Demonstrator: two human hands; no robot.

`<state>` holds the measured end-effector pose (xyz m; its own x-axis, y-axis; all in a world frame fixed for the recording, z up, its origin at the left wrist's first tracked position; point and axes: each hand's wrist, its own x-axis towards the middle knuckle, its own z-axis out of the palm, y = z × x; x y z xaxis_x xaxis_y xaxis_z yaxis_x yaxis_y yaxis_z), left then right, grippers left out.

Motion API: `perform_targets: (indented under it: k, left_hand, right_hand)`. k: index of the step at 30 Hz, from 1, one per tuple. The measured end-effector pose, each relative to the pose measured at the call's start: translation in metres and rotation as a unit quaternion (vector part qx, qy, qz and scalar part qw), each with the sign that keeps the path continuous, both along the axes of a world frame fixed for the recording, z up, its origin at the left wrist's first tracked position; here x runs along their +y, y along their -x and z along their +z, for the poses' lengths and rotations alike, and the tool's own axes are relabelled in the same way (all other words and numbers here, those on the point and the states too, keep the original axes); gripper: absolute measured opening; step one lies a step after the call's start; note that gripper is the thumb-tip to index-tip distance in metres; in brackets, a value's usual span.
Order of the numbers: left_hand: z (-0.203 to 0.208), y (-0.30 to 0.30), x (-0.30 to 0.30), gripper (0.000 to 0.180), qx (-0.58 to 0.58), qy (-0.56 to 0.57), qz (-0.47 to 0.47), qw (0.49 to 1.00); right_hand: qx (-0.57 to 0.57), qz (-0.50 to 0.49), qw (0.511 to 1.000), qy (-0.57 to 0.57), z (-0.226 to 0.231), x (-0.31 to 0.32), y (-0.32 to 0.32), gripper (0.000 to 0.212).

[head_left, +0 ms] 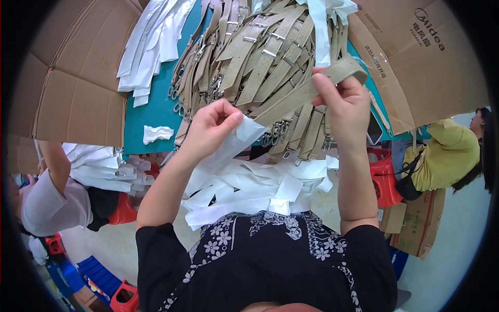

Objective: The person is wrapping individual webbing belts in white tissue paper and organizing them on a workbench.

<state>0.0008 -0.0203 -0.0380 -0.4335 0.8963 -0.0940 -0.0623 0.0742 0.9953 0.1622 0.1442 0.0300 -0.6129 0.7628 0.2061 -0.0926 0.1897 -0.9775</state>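
Observation:
My left hand (214, 126) is closed in a pinch on the end of a white paper-like strip (248, 130) that hangs down toward my lap. Between thumb and fingers of my right hand (341, 101) is a beige leather-look strap (291, 100), looped over behind the fingers. The strap's lower end slants left and meets the white strip close to my left fingertips; whether it lies inside or against the strip I cannot tell. Beyond both hands lies a big heap of beige straps (270, 52) with metal buckles and snap hooks.
White strips (260, 182) cover my lap, and more strips (156, 44) lie on the green table (136, 127) near a crumpled white piece (158, 134). Cardboard boxes (78, 99) flank the table. People sit at left (54, 205) and right (442, 156), near red stools (382, 179).

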Motion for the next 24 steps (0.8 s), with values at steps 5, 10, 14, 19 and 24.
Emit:
perform_targets:
  k: [5,10,14,19,24]
  left_hand:
    - [0.015,0.018,-0.044,0.014,0.277,0.030,0.005,0.960]
    - [0.079,0.046,-0.141,0.011,0.362,0.124,0.101,0.918]
    - [0.109,0.039,-0.165,0.009,0.337,0.158,0.132,0.919]
    - [-0.003,0.044,-0.158,0.009,0.095,0.059,0.059,0.992]
    - [-0.060,0.032,-0.131,0.010,-0.055,-0.023,0.016,0.998]
  right_hand:
    - [0.029,0.134,0.974,0.180,-0.029,-0.029,0.029,0.019]
    - [0.020,0.329,0.855,0.400,-0.046,-0.079,0.049,0.031]
    - [0.054,0.316,0.876,0.361,-0.049,-0.073,0.044,0.040]
    - [0.010,0.253,0.946,0.201,-0.027,-0.059,0.024,0.034]
    - [-0.075,0.231,0.970,0.020,-0.020,-0.074,0.014,0.019]
